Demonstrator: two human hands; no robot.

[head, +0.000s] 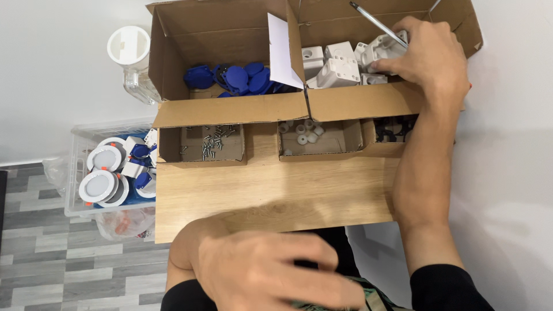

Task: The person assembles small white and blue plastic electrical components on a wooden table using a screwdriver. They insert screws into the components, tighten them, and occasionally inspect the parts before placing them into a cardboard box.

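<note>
The right hand (429,55) reaches into the right half of a large cardboard box (230,109) at the far edge of the wooden table (271,190), its fingers curled around one of the white plastic parts (337,69) piled there, with a thin metal rod (374,23) slanting just above them. The left half of that box holds blue plastic pieces (236,78). In front stand three small open boxes: one with screws (210,141), one with small white rings (302,131), one with black parts (394,129). The left hand (271,273) rests low and close to the body, blurred, fingers loosely bent over something that cannot be made out. A clear bin (78,173) of round white lamps (98,185) sits on the floor.
</note>
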